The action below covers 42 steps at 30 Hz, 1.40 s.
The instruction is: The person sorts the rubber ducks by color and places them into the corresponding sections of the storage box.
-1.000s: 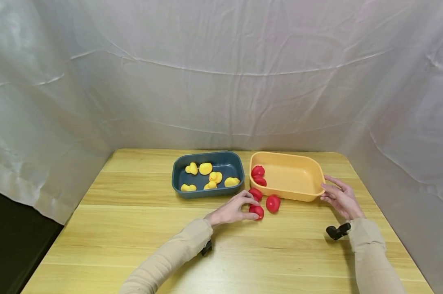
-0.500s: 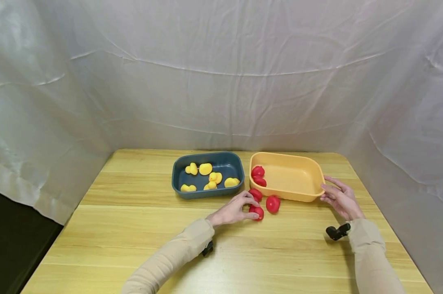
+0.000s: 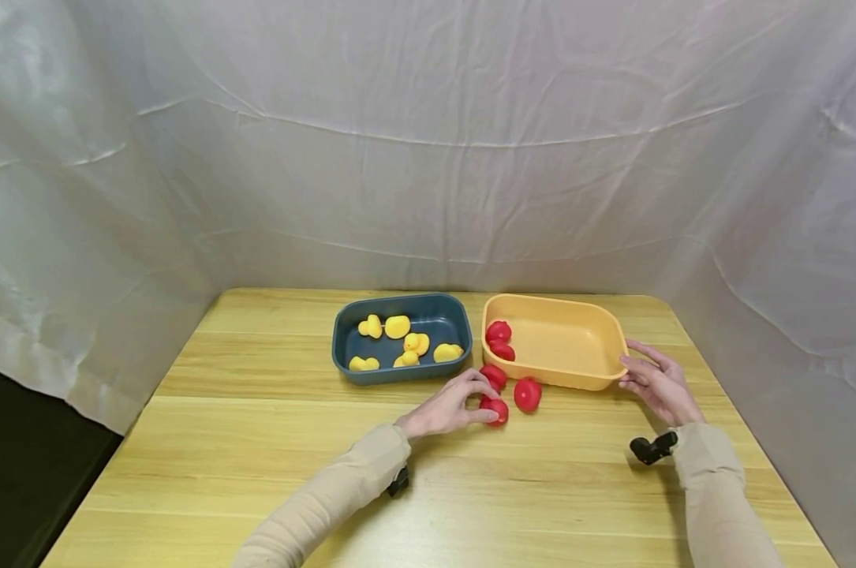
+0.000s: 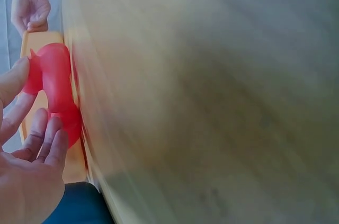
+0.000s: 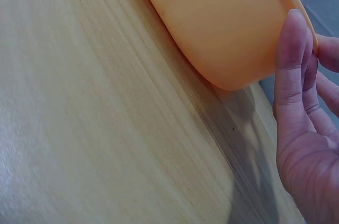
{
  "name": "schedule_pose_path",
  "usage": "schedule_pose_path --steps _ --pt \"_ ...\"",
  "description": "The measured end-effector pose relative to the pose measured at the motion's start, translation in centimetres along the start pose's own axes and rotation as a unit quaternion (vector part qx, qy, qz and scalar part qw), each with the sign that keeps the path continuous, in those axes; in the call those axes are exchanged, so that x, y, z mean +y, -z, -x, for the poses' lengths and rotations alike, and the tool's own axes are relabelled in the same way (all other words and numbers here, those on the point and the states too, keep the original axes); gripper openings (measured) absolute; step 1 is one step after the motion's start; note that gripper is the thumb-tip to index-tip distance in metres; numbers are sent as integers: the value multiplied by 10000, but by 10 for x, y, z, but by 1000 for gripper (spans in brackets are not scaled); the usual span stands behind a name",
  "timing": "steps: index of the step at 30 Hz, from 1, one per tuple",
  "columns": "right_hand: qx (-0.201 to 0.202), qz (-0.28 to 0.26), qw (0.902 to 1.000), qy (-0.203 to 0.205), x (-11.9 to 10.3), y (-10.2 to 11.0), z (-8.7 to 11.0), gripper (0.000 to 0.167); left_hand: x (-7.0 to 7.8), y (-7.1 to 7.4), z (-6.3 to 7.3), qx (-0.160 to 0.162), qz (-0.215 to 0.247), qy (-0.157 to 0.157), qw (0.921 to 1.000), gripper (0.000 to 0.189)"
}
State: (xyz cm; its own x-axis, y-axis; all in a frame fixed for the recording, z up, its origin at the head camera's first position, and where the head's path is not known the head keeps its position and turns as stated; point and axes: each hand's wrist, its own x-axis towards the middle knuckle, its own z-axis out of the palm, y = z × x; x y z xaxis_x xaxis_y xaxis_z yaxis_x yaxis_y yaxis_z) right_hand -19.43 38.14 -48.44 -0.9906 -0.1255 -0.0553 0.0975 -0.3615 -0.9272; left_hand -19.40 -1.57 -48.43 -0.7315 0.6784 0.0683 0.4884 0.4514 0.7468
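Observation:
My left hand (image 3: 443,409) pinches a red rubber duck (image 3: 497,412) between thumb and fingers, low over the table in front of the two boxes. Seen from the left wrist, the thumb and index finger are at the duck's head (image 4: 35,73). Behind it lies a second red duck (image 3: 495,376), partly hidden by the hand, and a third red duck (image 3: 528,394) lies to the right. My right hand (image 3: 658,386) holds the right end of the orange box (image 3: 562,379); in the right wrist view its thumb (image 5: 292,49) presses on the wall.
Two red ducks (image 3: 499,331) sit at the left end inside the orange box. Left of it stands a dark blue box (image 3: 399,377) containing several yellow ducks (image 3: 398,326). Pale sheeting (image 3: 442,197) encloses the wooden table (image 3: 527,497) at the back and sides.
Almost nothing differs. The left hand and the red duck it pinches have shifted very slightly left; the right hand stays on the orange box.

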Motion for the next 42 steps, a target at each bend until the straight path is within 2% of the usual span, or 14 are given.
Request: schedule_pose_path --steps 20,31,42 --pt "2 -1 10000 -11 0 -1 0 35 -2 7 9 278 553 -402 9973 31" --pt "29 57 10000 -26 -1 -2 0 35 0 12 13 285 639 -424 9966 31" --pt "-15 8 10000 3 -1 -1 1 35 6 31 11 160 679 -242 9973 28"
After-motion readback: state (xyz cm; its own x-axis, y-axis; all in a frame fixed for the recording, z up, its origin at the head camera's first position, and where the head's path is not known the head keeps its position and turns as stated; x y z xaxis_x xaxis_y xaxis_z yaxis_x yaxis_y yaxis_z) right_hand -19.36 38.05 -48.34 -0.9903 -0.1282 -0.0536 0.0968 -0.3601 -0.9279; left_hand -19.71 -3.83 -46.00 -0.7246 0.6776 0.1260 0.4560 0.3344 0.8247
